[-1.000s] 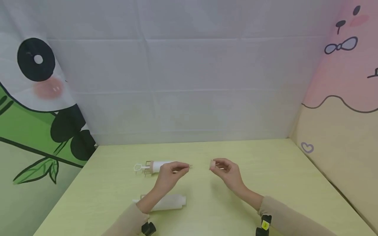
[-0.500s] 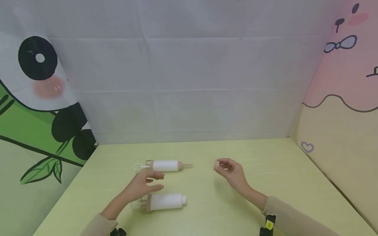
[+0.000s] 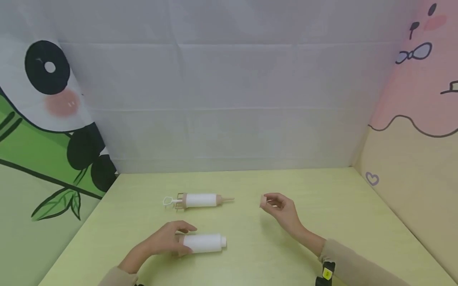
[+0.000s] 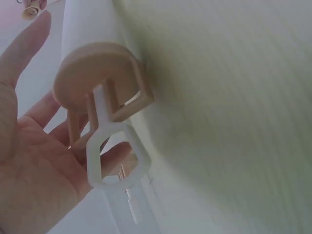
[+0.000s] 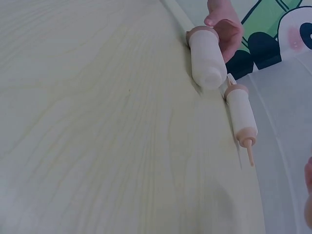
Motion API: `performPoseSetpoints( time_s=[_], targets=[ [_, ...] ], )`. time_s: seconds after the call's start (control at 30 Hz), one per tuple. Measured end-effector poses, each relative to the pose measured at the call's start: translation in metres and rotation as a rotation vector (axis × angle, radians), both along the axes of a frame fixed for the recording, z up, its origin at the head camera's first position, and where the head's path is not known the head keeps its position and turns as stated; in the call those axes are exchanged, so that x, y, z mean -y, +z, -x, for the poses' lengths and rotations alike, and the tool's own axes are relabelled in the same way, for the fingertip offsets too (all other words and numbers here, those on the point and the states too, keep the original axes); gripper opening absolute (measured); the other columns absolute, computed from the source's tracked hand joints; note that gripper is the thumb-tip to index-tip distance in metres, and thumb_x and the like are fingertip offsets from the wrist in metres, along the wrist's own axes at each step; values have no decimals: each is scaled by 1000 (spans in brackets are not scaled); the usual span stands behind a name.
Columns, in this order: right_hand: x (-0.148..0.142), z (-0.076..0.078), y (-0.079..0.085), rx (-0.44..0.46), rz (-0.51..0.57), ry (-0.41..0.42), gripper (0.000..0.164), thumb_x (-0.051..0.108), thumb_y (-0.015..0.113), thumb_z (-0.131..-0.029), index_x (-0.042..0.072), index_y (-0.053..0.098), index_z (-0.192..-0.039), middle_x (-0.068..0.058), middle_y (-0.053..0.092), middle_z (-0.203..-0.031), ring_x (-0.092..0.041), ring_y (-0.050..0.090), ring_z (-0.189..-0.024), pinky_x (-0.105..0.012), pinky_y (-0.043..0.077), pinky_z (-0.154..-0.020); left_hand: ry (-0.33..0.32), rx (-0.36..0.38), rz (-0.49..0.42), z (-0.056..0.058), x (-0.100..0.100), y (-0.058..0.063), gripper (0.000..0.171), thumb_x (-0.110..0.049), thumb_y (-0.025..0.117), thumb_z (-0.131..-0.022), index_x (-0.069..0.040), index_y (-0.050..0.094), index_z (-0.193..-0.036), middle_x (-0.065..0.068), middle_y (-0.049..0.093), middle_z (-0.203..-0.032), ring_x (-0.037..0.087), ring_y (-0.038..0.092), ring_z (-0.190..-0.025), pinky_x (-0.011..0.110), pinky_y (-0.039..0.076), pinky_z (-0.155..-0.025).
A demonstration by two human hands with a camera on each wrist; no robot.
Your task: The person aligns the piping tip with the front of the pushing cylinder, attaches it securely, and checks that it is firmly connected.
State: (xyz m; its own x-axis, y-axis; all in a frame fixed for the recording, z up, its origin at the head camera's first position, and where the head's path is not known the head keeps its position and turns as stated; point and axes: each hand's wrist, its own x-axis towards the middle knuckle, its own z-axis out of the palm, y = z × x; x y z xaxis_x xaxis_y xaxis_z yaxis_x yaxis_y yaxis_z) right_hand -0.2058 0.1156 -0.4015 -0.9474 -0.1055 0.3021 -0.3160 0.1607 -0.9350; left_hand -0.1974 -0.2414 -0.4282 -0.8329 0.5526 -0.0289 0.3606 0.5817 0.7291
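Note:
On the near part of the table lies a syringe-like dispenser (image 3: 205, 243) with a white barrel and a beige end cap (image 4: 97, 73). A white loop handle (image 4: 119, 156) sticks out behind that cap. Around this rear end my left hand (image 3: 166, 240) spreads its thumb and fingers, and the left wrist view shows a gap between thumb and barrel. My right hand (image 3: 282, 212) pinches a small beige cap-like piece (image 3: 263, 201) between thumb and fingers, raised over the table to the right.
Farther back lies a second, slimmer syringe-like dispenser (image 3: 201, 200), its thin beige nozzle (image 3: 228, 199) pointing right. A pale yellow table (image 3: 322, 190) extends under everything. White sheeting (image 3: 232, 99) stands behind it, with cartoon-printed panels (image 3: 411, 159) at the sides.
My left hand has left the slim dispenser's nozzle and come back leftward and down to the rear of the near dispenser. The right hand has shifted slightly right, still pinching the cap-like piece.

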Motion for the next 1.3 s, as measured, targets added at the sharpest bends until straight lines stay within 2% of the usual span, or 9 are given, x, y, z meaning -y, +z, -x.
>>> performPoseSetpoints(
  time_s=[0.17,0.3,0.47,0.63,0.87,0.93,1.07,1.3],
  targets=[
    [-1,3,-1,-23,-5,18,24,1,64,-82,-7,59,-103,-21,62,-97,-20,61,-82,-21,51,-69,-37,-22,41,3,-4,-6,46,-28,80,-66,-9,65,-105,2,63,-103,15,57,-91,25,46,-75],
    [-1,3,-2,-17,5,29,24,1,64,-82,-7,59,-104,-22,61,-97,-17,61,-81,-22,51,-68,-49,-11,40,5,-4,-11,39,-29,80,-65,-15,65,-99,-4,64,-96,7,57,-85,23,46,-71],
    [-2,3,-3,-18,4,35,25,0,64,-81,-8,59,-104,-24,61,-96,-14,61,-80,-21,51,-68,-54,-10,22,7,-5,-12,38,-30,81,-65,-16,65,-96,-4,65,-95,8,58,-85,24,47,-71],
    [-4,5,-8,-34,1,60,26,0,64,-81,-9,58,-105,-25,60,-96,-13,61,-80,-22,52,-68,-28,2,12,7,-8,-11,36,-27,81,-65,-15,64,-95,-2,64,-94,12,59,-84,24,47,-71],
    [-11,21,-30,-53,-7,67,26,5,67,-81,-2,60,-105,-19,62,-96,-13,61,-81,-24,52,-68,-3,-24,-14,9,-11,-7,36,-26,80,-65,-12,64,-95,-1,65,-93,11,58,-83,24,47,-70],
    [-12,23,-31,-61,-16,67,27,6,67,-81,-1,60,-105,-18,62,-97,-12,61,-81,-24,53,-69,-4,-35,-18,10,-11,-4,36,-25,80,-65,-12,65,-95,-1,65,-93,10,58,-83,24,48,-70],
    [-12,22,-28,-67,-11,79,27,4,67,-80,-3,60,-105,-19,62,-97,-15,61,-82,-24,53,-69,-8,-53,-21,14,-14,2,36,-23,80,-65,-10,65,-95,1,65,-93,9,58,-82,24,48,-69],
    [-7,12,-6,-80,-12,101,28,-3,66,-78,-11,57,-103,-26,59,-95,-14,61,-79,-22,53,-66,24,-108,-40,23,-24,21,39,-19,80,-66,-7,64,-100,6,64,-99,17,59,-86,25,49,-69]
  ],
)
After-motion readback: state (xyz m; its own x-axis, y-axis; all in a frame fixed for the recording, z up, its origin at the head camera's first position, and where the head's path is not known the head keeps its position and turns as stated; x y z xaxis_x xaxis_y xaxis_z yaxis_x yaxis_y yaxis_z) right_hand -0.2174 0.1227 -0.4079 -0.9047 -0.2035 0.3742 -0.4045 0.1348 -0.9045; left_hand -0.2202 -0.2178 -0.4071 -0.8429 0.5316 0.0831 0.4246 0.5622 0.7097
